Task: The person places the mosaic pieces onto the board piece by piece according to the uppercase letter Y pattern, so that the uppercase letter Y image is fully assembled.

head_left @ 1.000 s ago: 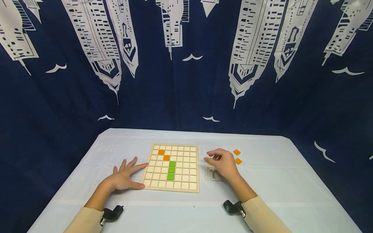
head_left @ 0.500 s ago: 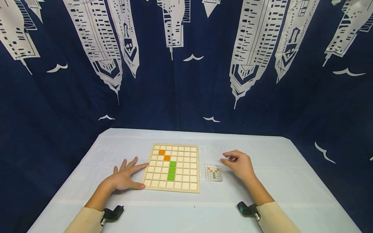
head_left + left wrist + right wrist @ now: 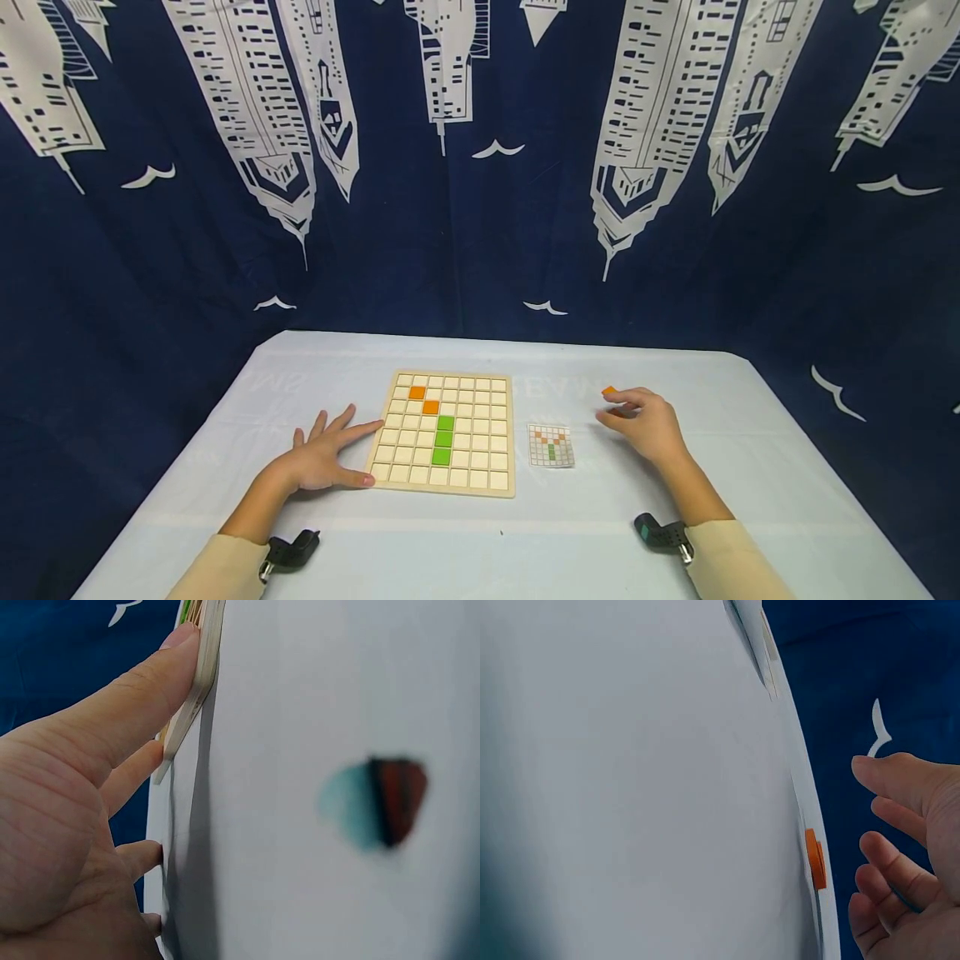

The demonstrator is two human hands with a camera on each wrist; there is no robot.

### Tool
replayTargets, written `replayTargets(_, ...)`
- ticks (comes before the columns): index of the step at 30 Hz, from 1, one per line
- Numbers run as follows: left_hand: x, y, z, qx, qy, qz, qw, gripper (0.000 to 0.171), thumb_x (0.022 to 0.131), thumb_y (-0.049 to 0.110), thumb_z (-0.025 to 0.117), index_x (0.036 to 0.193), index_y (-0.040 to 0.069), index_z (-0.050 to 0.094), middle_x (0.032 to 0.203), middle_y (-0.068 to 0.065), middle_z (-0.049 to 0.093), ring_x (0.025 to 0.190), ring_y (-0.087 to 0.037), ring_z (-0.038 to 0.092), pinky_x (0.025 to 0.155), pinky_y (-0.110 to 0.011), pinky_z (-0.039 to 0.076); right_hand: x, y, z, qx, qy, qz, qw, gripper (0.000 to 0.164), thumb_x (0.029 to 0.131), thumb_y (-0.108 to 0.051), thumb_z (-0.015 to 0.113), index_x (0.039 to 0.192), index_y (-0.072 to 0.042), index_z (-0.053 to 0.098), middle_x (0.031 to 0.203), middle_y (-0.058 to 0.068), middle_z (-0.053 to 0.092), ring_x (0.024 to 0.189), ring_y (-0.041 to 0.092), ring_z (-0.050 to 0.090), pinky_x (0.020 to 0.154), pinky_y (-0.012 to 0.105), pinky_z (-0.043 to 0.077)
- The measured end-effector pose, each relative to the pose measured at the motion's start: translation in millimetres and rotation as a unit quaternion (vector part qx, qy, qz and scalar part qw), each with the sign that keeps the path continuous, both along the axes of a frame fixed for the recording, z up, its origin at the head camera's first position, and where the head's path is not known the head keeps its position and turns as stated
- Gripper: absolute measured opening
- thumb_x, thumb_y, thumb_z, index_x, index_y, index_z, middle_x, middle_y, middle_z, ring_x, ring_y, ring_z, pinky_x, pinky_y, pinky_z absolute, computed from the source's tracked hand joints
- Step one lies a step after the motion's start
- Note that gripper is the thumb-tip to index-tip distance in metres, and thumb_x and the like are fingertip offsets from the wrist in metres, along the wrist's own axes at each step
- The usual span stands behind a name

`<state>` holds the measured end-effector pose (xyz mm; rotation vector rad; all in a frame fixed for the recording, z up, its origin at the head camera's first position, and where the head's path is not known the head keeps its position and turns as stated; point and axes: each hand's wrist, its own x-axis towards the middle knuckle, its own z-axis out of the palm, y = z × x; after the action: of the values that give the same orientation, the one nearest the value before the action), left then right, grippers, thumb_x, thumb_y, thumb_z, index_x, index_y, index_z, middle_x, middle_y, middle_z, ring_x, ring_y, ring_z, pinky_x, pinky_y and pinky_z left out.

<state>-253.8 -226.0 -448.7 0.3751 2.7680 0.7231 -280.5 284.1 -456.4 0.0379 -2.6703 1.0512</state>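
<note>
A wooden grid board (image 3: 513,450) lies flat on the table, with two orange tiles (image 3: 431,407) and a column of three green tiles (image 3: 445,437) in its cells. My left hand (image 3: 322,460) is spread at the board's left side, thumb at the near corner and index finger against the edge. In the left wrist view the thumb (image 3: 142,694) presses the board's side. Over to the right, my right hand (image 3: 648,425) hovers above loose orange tiles (image 3: 814,859), its fingers loosely bent and holding nothing. One loose tile (image 3: 609,390) peeks out beyond the fingertips; the hand hides the other in the head view.
Between the board and my right hand lies a small pattern card (image 3: 551,446) with a printed grid of orange and green squares. A white cloth covers the table (image 3: 450,550). Behind it hangs a dark blue curtain (image 3: 450,225) printed with white buildings and birds.
My right hand has moved rightward from above the pattern card to the loose orange tiles, uncovering the card. The left hand stays at the board's edge.
</note>
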Motion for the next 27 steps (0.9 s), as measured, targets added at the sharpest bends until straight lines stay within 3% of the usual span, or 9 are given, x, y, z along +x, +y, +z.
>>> replayTargets(7,-0.8,0.0,-1.1,-0.003,-0.002,0.003,1.0,0.1,0.069,0.056,0.088,0.155,0.026,0.046,0.168,-0.03,0.012,0.149,-0.067,-0.005,0.105,-0.089,-0.004,-3.4,12.3,-2.9,0.016,-0.036,0.002,0.999,0.045,0.082,-0.028,0.088,0.118,-0.004,0.076,0.128,0.021,0.068,0.11,0.038,0.066,0.083,0.039,0.054)
replayTargets(15,-1.3,0.2,-1.2,-0.004,-0.001,0.002,1.0,0.101,0.069,0.056,0.089,0.155,0.026,0.046,0.168,-0.03,0.012,0.149,-0.067,-0.005,0.105,-0.089,-0.004,-7.6,23.3,-4.0,0.03,-0.086,-0.009,0.996,0.049,0.08,-0.026,0.088,0.122,-0.004,0.074,0.122,0.022,0.07,0.099,0.031,0.059,0.074,0.032,0.045)
replayTargets(22,-1.7,0.0,-1.2,-0.007,0.002,0.0,1.0,0.101,0.069,0.056,0.089,0.155,0.026,0.046,0.168,-0.03,0.013,0.149,-0.067,-0.004,0.105,-0.09,-0.003,-11.4,27.6,-6.9,0.006,-0.128,-0.011,0.992,0.05,0.08,-0.025,0.088,0.121,-0.001,0.072,0.127,0.021,0.071,0.105,0.031,0.061,0.089,0.045,0.051)
replayTargets(27,-2.2,0.0,-2.5,-0.011,0.002,0.001,0.9999,0.101,0.069,0.057,0.088,0.155,0.027,0.046,0.169,-0.029,0.013,0.149,-0.067,-0.004,0.105,-0.089,-0.003,-13.5,27.9,-5.8,0.003,-0.136,-0.014,0.991,0.048,0.08,-0.024,0.089,0.119,0.001,0.073,0.122,0.021,0.072,0.104,0.033,0.062,0.09,0.048,0.052)
